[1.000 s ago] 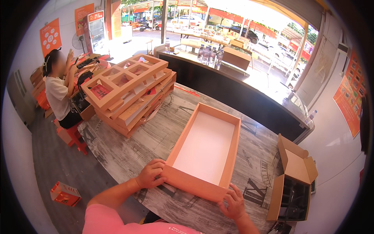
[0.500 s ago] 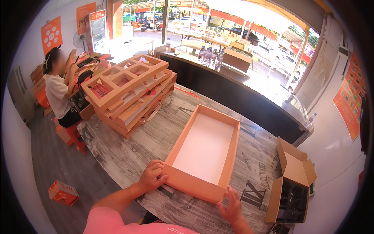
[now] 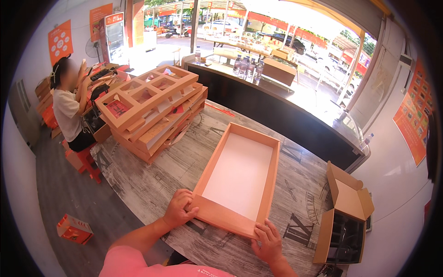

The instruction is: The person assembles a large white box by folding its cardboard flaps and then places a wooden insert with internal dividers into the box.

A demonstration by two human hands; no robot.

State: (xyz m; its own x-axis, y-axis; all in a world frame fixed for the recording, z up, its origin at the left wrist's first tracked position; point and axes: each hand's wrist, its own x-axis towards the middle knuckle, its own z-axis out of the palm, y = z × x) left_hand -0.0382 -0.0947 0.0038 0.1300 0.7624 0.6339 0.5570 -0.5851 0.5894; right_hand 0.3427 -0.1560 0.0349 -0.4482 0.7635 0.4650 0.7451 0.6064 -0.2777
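Observation:
A shallow, open cardboard box (image 3: 237,175) with brown walls and a white bottom lies on the table in front of me. My left hand (image 3: 181,208) grips its near left corner, with the thumb against the near wall. At the near right corner, my right hand (image 3: 267,240) has its fingers curled onto the wall and edge. The box holds nothing that I can see.
A leaning stack of cardboard trays with square compartments (image 3: 150,108) stands at the table's far left. An opened carton (image 3: 348,198) with dark contents sits at the right edge. Bottles (image 3: 249,69) stand on the counter behind; a seated person (image 3: 69,108) is at left.
My right hand has moved up and left, closing onto the box's near right corner. The box has shifted slightly left. My left hand stays at its corner.

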